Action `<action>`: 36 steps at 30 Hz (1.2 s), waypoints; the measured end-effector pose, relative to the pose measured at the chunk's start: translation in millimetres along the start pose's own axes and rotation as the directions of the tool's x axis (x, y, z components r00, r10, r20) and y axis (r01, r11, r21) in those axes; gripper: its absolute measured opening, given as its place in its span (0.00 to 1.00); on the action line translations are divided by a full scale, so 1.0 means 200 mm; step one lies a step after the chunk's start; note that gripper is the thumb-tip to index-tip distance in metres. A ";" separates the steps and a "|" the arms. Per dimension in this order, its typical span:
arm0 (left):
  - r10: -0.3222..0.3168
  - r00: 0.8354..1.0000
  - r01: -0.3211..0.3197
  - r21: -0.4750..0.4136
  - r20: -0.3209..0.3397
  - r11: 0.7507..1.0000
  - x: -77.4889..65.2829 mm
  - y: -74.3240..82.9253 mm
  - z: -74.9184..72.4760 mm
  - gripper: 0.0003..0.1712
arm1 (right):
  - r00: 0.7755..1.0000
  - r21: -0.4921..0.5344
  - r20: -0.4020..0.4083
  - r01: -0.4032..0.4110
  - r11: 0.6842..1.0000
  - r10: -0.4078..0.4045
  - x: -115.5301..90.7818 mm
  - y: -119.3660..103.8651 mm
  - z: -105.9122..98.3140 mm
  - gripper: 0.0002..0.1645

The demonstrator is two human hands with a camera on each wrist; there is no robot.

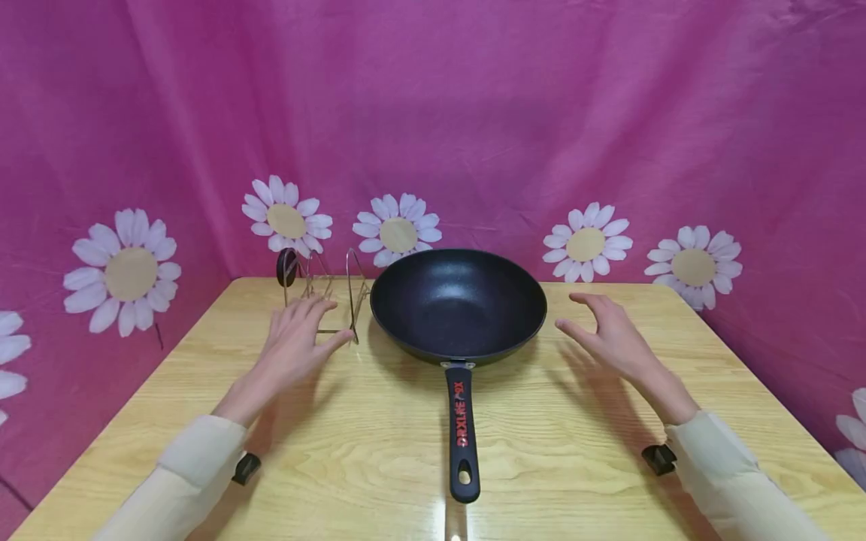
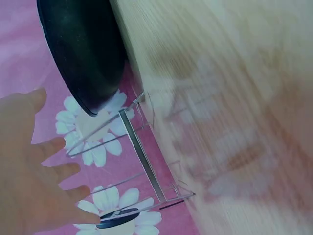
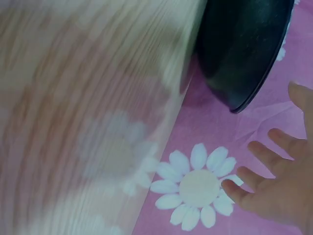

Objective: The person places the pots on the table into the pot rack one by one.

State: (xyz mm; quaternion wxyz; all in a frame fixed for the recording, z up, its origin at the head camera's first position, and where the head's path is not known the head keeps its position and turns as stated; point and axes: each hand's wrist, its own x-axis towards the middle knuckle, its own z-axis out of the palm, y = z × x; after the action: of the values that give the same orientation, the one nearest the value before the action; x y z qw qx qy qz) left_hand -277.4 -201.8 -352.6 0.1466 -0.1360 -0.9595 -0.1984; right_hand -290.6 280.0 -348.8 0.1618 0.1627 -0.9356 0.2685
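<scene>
A black frying pan [image 1: 460,304] sits upright on the wooden table, its black handle [image 1: 464,428] with red lettering pointing toward me. To its left stands a wire rack [image 2: 142,156], with a round black piece [image 1: 287,268] at its far left end. My left hand [image 1: 298,342] hovers by the rack with its fingers spread, overlapping the rack's front in the head view. On the pan's other side, my right hand [image 1: 616,342] is held in the air, fingers apart and thumb toward the pan. Neither hand holds anything.
The light wooden table [image 1: 555,466] reaches back to a magenta cloth [image 1: 460,150] printed with white daisies, which also hangs at both sides. A small black device [image 1: 246,468] is under the left wrist, and another black device [image 1: 659,459] under the right.
</scene>
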 end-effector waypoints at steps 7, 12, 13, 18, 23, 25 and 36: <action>0.056 0.998 -0.058 -0.061 -0.034 0.996 -0.04 0.05 0.00 0.30 | 0.996 0.068 -0.080 0.041 0.997 -0.035 -0.01 -0.08 0.03 0.32; 0.071 0.996 -0.076 -0.122 -0.049 0.990 -0.08 0.10 0.00 0.27 | 0.991 0.090 -0.132 0.042 0.995 -0.030 -0.01 -0.13 0.04 0.26; 0.070 0.996 -0.077 -0.142 -0.050 0.987 -0.08 0.11 0.00 0.26 | 0.990 0.095 -0.137 0.036 0.995 -0.022 -0.02 -0.14 0.05 0.25; 0.065 0.997 -0.069 -0.213 -0.030 0.975 -0.11 0.17 0.01 0.24 | 0.992 0.118 -0.129 0.004 0.993 0.011 -0.04 -0.19 0.05 0.19; 0.068 0.998 -0.064 -0.275 0.003 0.959 -0.13 0.21 0.01 0.24 | 0.995 0.150 -0.094 -0.001 0.989 0.015 -0.05 -0.24 0.07 0.16; 0.071 0.997 -0.064 -0.296 0.012 0.953 -0.13 0.23 0.01 0.24 | 0.996 0.154 -0.084 -0.001 0.988 0.014 -0.06 -0.26 0.07 0.15; 0.083 0.993 -0.044 -0.379 0.089 0.924 -0.18 0.31 0.03 0.20 | 1.000 0.238 0.024 -0.023 0.971 0.017 -0.08 -0.34 0.08 0.13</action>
State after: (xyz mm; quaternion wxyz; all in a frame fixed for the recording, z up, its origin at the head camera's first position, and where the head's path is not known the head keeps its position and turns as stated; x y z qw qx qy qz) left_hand -225.7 -151.4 -348.5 0.0742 -0.2027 -0.9050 -0.3666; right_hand -252.6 219.1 -337.3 0.1284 0.1744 -0.8999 0.3786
